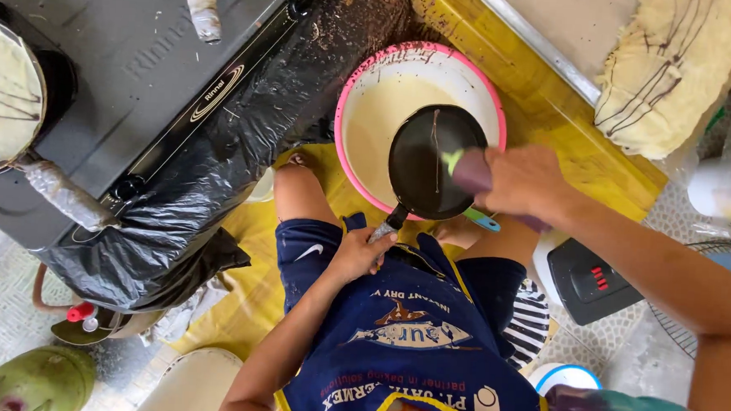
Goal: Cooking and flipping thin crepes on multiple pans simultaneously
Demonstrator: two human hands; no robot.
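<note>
My left hand (pixel 361 251) grips the handle of a small black frying pan (pixel 426 163). The pan is held over a pink-rimmed white bowl (pixel 363 89) that contains pale batter. My right hand (pixel 527 182) is closed around a purple-handled tool (pixel 470 171) with a green tip, pressed against the inside of the pan at its right side. I sit with a dark blue apron over my lap and my knees on either side of the bowl.
A black gas stove (pixel 140 60) stands at the left with a black plastic bag (pixel 217 173) draped along it. A second pan with a pale crepe (pixel 0 95) sits on it. Stacked crepes (pixel 673 71) lie at the upper right. A green gas cylinder (pixel 35 380) is at the bottom left.
</note>
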